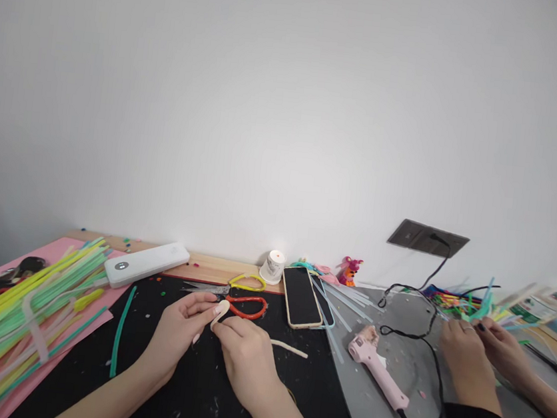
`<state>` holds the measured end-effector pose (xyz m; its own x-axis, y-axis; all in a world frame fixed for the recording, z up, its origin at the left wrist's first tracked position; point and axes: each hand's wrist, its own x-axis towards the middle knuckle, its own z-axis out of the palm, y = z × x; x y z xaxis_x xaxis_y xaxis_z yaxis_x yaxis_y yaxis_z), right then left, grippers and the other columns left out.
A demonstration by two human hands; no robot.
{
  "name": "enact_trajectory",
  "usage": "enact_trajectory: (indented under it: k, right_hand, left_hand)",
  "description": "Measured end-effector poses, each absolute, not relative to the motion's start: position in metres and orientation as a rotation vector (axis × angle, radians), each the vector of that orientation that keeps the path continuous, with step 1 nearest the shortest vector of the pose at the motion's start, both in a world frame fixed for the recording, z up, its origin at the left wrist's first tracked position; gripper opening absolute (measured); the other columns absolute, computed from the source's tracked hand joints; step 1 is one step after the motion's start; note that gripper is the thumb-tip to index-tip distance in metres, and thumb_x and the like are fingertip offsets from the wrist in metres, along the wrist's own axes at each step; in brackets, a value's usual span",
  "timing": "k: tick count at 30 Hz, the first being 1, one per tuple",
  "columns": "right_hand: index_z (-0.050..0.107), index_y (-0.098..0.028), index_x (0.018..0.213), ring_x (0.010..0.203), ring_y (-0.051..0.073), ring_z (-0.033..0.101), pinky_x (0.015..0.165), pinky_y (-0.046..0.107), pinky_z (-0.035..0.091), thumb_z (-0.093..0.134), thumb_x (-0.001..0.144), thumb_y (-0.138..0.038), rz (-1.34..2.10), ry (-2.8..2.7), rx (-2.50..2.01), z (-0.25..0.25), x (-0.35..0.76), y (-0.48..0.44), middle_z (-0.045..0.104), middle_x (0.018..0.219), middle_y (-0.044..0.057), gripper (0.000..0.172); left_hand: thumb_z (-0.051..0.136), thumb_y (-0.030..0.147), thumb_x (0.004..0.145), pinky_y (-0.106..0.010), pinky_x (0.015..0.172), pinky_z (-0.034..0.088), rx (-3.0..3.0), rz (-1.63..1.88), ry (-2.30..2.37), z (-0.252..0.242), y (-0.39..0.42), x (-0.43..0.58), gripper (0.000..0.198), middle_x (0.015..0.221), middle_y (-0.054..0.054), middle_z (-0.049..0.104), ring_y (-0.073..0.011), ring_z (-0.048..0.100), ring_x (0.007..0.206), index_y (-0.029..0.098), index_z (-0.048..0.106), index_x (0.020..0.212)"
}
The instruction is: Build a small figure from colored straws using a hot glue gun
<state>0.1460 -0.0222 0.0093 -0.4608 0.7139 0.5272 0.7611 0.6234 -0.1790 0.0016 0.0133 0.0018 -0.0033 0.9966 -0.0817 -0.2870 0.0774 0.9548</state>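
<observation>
My left hand [179, 328] and my right hand [244, 356] meet over the black mat [198, 388], both pinching a cream-coloured straw [287, 349]. The straw is bent into a small loop [220, 311] at my fingertips, and its free end trails right across the mat. Just beyond my fingers lie scissors with a red and a yellow handle [243, 295]. Both hands are closed on the straw.
A pile of coloured straws [20, 314] lies on pink paper at left, with a green straw [120, 332] beside it. A white case [146, 264], a small lit candle cup [272, 266], a phone [301, 297] and a pink glue gun [376, 368] with black cord are nearby. Another person's hands [473, 352] work at right.
</observation>
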Motion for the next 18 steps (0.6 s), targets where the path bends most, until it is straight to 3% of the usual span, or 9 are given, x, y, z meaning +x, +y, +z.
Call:
enact_trajectory:
  k: [18]
  right_hand:
    - [0.065, -0.019, 0.103, 0.076, 0.017, 0.064, 0.068, 0.025, 0.047, 0.045, 0.096, -0.014, -0.131, -2.167, -1.209, 0.0047, 0.1519, -0.0186, 0.07, 0.089, 0.006, 0.023]
  left_hand:
    - [0.084, 0.036, 0.055, -0.018, 0.041, 0.024, 0.883, 1.367, 1.072, 0.0004, 0.0194, -0.0025, 0.04, 0.072, 0.001, 0.069, -0.0033, 0.034, 0.042, 0.016, 0.068, 0.086]
